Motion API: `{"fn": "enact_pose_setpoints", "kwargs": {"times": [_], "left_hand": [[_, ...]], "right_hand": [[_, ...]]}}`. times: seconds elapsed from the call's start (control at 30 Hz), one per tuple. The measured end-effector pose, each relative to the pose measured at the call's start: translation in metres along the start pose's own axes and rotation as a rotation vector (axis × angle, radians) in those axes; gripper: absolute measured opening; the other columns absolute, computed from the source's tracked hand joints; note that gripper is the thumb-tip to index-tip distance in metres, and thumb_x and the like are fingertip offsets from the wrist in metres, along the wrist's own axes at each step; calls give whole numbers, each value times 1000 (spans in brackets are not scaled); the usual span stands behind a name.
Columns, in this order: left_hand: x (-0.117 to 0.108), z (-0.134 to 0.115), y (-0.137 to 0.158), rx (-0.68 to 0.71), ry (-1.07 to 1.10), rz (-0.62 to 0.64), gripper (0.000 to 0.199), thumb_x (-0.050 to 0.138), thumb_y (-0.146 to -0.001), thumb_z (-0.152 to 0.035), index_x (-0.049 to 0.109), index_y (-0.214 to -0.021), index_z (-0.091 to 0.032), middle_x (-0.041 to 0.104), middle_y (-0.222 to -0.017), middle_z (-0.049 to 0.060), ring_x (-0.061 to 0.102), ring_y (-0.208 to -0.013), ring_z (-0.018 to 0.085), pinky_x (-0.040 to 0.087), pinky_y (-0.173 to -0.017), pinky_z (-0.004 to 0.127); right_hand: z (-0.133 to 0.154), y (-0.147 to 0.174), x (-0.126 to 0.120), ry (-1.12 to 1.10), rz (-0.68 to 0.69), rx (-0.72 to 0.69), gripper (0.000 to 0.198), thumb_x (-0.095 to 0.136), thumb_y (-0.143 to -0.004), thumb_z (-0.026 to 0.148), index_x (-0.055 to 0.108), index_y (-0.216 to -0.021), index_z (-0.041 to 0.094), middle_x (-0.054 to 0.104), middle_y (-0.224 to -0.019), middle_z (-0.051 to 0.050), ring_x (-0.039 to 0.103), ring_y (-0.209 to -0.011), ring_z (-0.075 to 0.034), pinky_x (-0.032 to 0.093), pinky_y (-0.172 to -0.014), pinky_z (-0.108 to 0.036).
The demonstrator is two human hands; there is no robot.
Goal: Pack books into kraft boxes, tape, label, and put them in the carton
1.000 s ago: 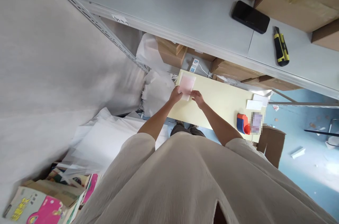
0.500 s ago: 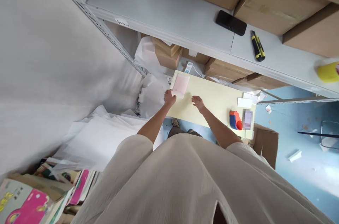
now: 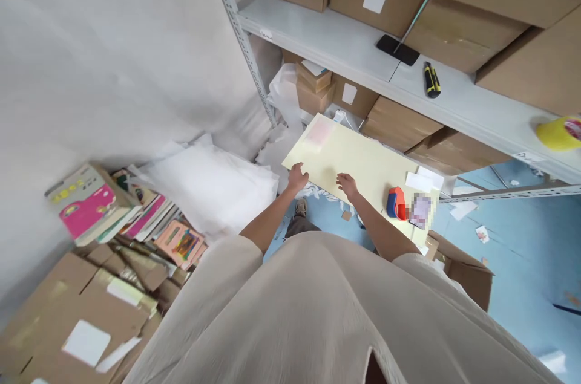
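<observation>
My left hand point(image 3: 298, 179) is at the near edge of a pale yellow table point(image 3: 354, 154), close to its left corner. Its fingers are apart and I see nothing in them. Farther back on the tabletop lies a flat pinkish sheet or packet point(image 3: 319, 132), just beyond that hand. My right hand point(image 3: 347, 184) is over the table's front edge, some way to the right, with fingers spread and nothing held. To its right stands a red and blue tape dispenser point(image 3: 396, 202), and beside that is a blurred-out item point(image 3: 421, 210).
A metal shelf point(image 3: 345, 33) with cardboard boxes runs behind the table, holding a black phone point(image 3: 397, 50), a yellow box cutter point(image 3: 432, 80) and a tape roll point(image 3: 559, 132). White sheets point(image 3: 213, 178) and stacked books point(image 3: 86, 202) lie left. An open carton point(image 3: 474, 272) stands right.
The view has swung to the left. My left hand has drawn back from the pinkish sheet toward the table's front edge. My right hand has moved back a little too.
</observation>
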State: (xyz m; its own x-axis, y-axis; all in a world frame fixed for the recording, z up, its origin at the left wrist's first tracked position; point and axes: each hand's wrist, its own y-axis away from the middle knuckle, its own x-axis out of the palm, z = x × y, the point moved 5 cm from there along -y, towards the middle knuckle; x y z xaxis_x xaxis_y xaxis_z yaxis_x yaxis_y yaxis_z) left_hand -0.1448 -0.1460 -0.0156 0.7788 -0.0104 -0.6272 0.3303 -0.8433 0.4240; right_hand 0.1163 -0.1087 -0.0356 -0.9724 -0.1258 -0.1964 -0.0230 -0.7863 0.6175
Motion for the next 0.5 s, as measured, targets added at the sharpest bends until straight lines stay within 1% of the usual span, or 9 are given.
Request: {"fn": "enact_pose_setpoints", "kwargs": {"times": [0.1,0.2,0.27,0.37,0.5], "left_hand": [[7,18,45,-11,-3,-27,66,62,-98,-22,56,-163,-19,52,-176,21,50,-165,38,44,-134,50],[5,36,85,-30,12,-34,68,63,-98,-26,55,-165,-23,51,-178,18,52,-164,39,47,-131,51],[-1,47,107,-45,19,-55,70,66,-97,-28,54,-166,-25,52,-178,17,52,-163,40,48,-131,51],[-16,63,136,-81,22,-132,72,68,-95,-26,56,-166,-25,55,-175,16,52,-163,39,45,-134,51],[-38,89,173,-132,55,-227,69,65,-94,-21,58,-163,-22,57,-173,17,54,-162,37,44,-134,52]], "right_hand": [[-16,24,-1,16,47,-13,25,77,-80,38,72,-101,26,81,-114,-7,77,-104,-23,56,-79,-30],[-26,48,5,46,96,-10,23,77,-81,35,73,-102,25,82,-118,-7,78,-106,-23,57,-78,-29],[-28,62,13,57,129,-13,23,79,-80,34,74,-101,25,83,-115,-7,79,-106,-24,58,-78,-29],[-27,80,30,87,177,-47,24,80,-77,36,74,-98,25,83,-110,-5,80,-104,-25,59,-80,-30],[-25,100,63,179,253,-120,24,79,-76,41,73,-94,26,83,-107,-5,80,-101,-26,59,-82,-33]]}}
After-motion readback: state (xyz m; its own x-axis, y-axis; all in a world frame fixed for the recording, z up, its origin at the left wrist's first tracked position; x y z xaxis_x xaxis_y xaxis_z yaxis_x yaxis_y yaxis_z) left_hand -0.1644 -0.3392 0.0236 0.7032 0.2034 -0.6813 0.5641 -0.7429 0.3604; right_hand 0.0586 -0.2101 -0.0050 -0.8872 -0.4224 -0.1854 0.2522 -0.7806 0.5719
